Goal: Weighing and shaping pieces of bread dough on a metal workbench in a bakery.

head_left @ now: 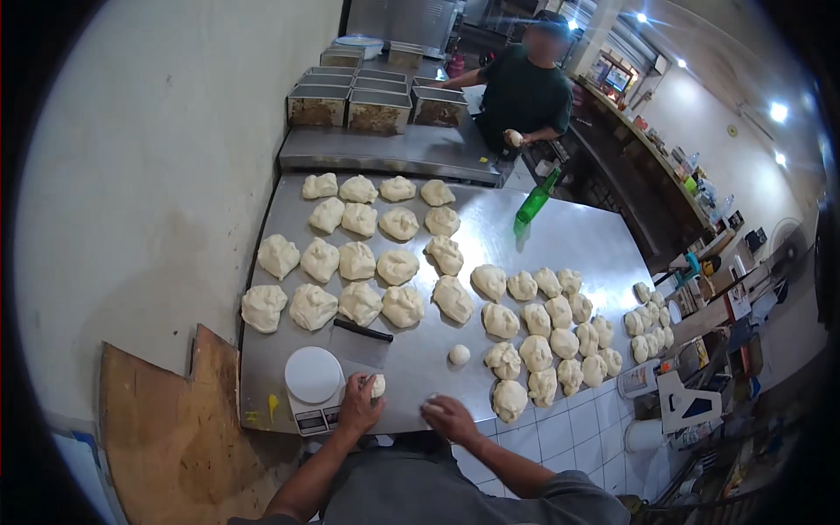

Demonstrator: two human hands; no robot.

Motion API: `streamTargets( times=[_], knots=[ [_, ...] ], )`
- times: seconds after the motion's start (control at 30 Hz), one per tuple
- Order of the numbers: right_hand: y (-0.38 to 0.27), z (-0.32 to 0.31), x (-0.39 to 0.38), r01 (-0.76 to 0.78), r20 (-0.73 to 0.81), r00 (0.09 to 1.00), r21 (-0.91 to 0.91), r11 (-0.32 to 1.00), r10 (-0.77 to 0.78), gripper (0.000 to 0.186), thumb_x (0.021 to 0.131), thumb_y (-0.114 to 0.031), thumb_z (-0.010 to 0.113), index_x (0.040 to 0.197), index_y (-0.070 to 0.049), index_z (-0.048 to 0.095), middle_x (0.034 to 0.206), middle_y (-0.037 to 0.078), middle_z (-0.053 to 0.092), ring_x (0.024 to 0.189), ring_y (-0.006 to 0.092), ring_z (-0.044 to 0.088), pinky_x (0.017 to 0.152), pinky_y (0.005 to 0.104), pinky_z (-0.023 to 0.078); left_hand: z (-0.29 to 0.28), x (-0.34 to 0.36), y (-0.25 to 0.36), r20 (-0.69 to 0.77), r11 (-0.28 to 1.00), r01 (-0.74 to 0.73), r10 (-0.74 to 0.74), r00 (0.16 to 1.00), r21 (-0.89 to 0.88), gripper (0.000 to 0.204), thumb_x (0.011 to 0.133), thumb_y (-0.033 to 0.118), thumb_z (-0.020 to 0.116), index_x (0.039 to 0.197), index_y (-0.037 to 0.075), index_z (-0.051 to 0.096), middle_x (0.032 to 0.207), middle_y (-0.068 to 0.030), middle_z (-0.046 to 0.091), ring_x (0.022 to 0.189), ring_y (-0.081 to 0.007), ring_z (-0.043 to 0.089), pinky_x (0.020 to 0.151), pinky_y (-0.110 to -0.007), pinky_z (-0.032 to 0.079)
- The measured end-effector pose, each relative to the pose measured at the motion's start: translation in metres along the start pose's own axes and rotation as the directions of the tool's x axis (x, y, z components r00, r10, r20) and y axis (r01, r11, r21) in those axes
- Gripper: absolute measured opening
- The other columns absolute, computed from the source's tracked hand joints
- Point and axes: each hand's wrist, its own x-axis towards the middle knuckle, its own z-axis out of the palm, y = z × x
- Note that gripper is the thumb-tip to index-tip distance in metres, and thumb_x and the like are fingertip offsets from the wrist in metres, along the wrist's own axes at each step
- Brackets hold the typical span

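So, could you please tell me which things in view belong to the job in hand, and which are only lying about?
Seems part of the job:
small dough piece in the left hand
dough pieces in rows
scale
black-handled tool, unheld

Seems just there:
green bottle, untouched
brown board

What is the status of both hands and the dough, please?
Left hand holding small dough piece. Right hand half-curled, contents unclear. Digital kitchen scale close beside left hand; small dough ball ahead of right.
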Motion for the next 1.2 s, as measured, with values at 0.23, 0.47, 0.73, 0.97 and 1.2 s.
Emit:
streamTargets(
  times=[0.23, 0.47, 0.73, 0.97, 1.2],
  knots=[
    [-0.029, 0.039, 0.077, -0.147, -0.199, 0.973, -0.137, 0.979, 0.118, 0.031, 0.090, -0.021, 0.078, 0.118, -0.009, 0.072, 0.132, 0.015, 0.065, 0.126, 0.0353, 0.060, 0.111, 0.0490, 0.046, 0.009, -0.011, 0.014, 0.046, 1.000, -0.001, 0.001, 0.999, -0.003, 0.068, 0.081, 0.019, 0.081, 0.144, 0.002, 0.060, 0.139, -0.0206, 0.053, 0.120, -0.0382, 0.058, 0.103, -0.045, 0.051],
    [0.031, 0.005, 0.010, -0.108, 0.178, 0.972, -0.240, 0.965, 0.153, 0.031, 0.091, -0.015, 0.074, 0.122, -0.016, 0.074, 0.139, 0.015, 0.064, 0.129, 0.0362, 0.059, 0.113, 0.0496, 0.045, 0.007, -0.011, 0.006, 0.067, 0.998, -0.033, 0.037, 0.997, -0.060, 0.072, 0.081, 0.019, 0.080, 0.147, 0.001, 0.058, 0.139, -0.0212, 0.054, 0.120, -0.0387, 0.058, 0.104, -0.045, 0.050],
    [-0.039, 0.034, 0.045, -0.062, -0.106, 0.993, -0.136, 0.989, 0.048, 0.031, 0.096, -0.012, 0.073, 0.127, -0.012, 0.074, 0.137, 0.011, 0.067, 0.132, 0.0363, 0.059, 0.117, 0.0500, 0.045, 0.006, -0.016, -0.007, 0.041, 0.996, -0.093, 0.092, 0.995, 0.010, 0.075, 0.081, 0.021, 0.080, 0.149, 0.001, 0.057, 0.140, -0.0203, 0.054, 0.122, -0.0379, 0.057, 0.105, -0.045, 0.049],
    [0.003, 0.017, 0.083, -0.067, -0.128, 0.991, -0.263, 0.962, 0.033, 0.036, 0.092, -0.009, 0.077, 0.127, -0.008, 0.074, 0.132, 0.013, 0.069, 0.128, 0.0394, 0.063, 0.113, 0.0479, 0.049, 0.006, -0.016, 0.000, 0.053, 0.996, -0.064, 0.061, 0.997, 0.060, 0.075, 0.081, 0.022, 0.080, 0.150, 0.002, 0.056, 0.142, -0.0185, 0.055, 0.124, -0.0371, 0.057, 0.106, -0.045, 0.048],
    [-0.023, 0.019, 0.028, -0.063, -0.120, 0.990, 0.056, 0.996, 0.069, 0.032, 0.091, -0.009, 0.076, 0.122, -0.004, 0.074, 0.128, 0.018, 0.067, 0.124, 0.0381, 0.064, 0.110, 0.0458, 0.050, -0.003, -0.007, 0.003, 0.101, 0.998, -0.059, 0.056, 0.993, 0.022, 0.075, 0.084, 0.020, 0.078, 0.152, 0.001, 0.054, 0.142, -0.0181, 0.056, 0.125, -0.0375, 0.057, 0.108, -0.044, 0.048]
  ],
)
